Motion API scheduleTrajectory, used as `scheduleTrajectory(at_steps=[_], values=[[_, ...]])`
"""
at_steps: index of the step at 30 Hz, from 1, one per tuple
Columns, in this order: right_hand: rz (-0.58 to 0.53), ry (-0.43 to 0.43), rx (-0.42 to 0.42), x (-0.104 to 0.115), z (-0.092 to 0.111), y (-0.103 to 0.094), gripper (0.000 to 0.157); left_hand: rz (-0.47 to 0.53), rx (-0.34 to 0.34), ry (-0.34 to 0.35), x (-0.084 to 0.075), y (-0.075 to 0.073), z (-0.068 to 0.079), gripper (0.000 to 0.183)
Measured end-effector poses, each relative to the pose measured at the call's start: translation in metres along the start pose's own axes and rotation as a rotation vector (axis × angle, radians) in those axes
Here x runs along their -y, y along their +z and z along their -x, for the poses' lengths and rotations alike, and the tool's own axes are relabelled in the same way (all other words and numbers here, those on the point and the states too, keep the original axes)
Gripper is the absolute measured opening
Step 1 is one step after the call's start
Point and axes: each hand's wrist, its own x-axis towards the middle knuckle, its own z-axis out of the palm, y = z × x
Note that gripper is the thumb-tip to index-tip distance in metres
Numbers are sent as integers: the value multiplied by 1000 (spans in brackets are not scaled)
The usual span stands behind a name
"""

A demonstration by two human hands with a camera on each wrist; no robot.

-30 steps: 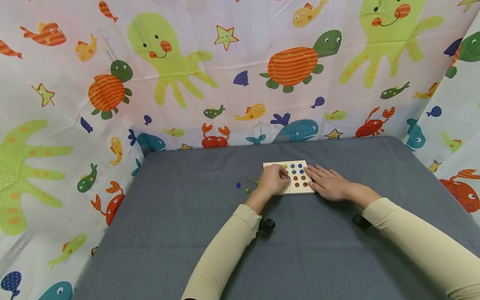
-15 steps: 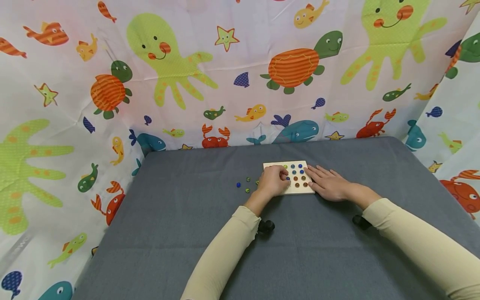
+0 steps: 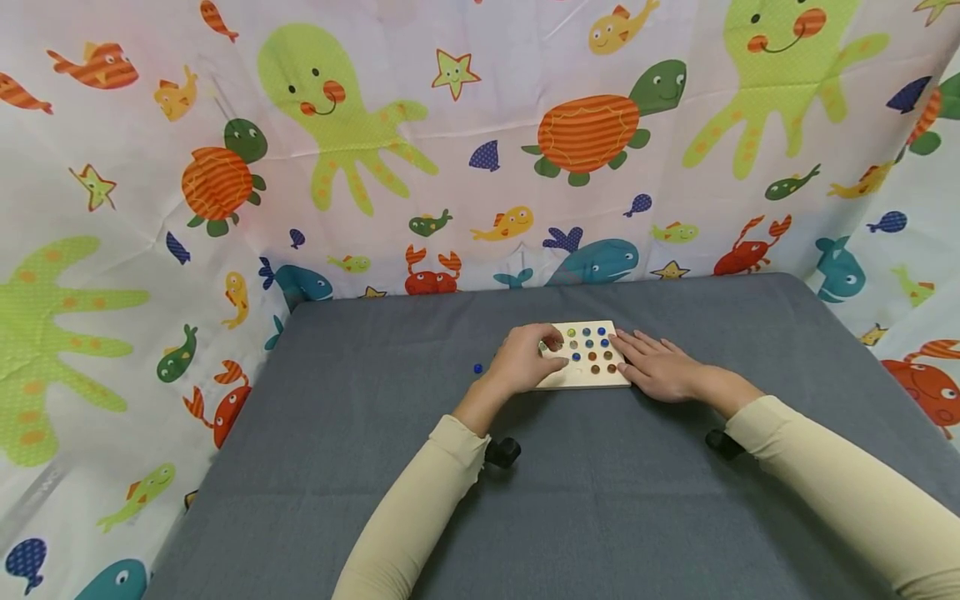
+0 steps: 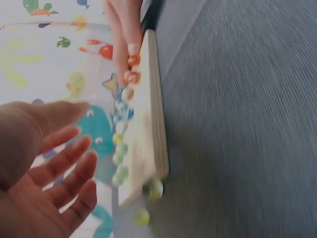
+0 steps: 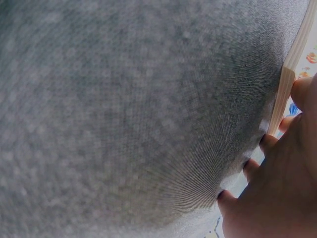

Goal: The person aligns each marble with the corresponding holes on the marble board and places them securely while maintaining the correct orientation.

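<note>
Lying loose on the grey surface [image 3: 375, 375], a blue marble [image 3: 477, 368] and two greenish marbles [image 4: 141, 217] beside the wooden board [image 3: 561, 380] seem left to place. The left hand [image 3: 517, 360], thumb and fingers apart, hides part of the board; seated marbles [image 3: 602, 332] fill most visible spots, one looking bare. The right hand [image 3: 660, 369], fingers straight, touches the right edge.

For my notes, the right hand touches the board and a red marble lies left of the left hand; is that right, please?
The head view shows the marble left of the left hand is blue, not red; the right hand touches the board.
</note>
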Motion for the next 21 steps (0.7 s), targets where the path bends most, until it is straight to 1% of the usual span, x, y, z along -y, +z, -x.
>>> scheduleTrajectory(at_steps=[3, 5, 7, 10, 13, 15, 21], values=[[-8, -1, -2, -3, -1, 2, 63, -4, 48, 50, 8, -9, 10, 29], [-15, 3, 1, -10, -3, 5, 63, -15, 77, 68, 15, -14, 17, 30], [-18, 4, 4, -17, -6, 9, 63, -32, 93, 79, 21, -19, 25, 32], [-18, 6, 8, -24, -9, 13, 65, -43, 105, 69, 29, -28, 39, 35], [-17, 3, 6, -25, -8, 13, 66, -43, 104, 46, 36, -36, 50, 36], [-14, 0, 2, -25, -8, 13, 67, -48, 90, 33, 42, -40, 56, 37], [-37, -23, -8, -20, -5, 11, 68, -56, 47, 3, 61, -46, 71, 41]])
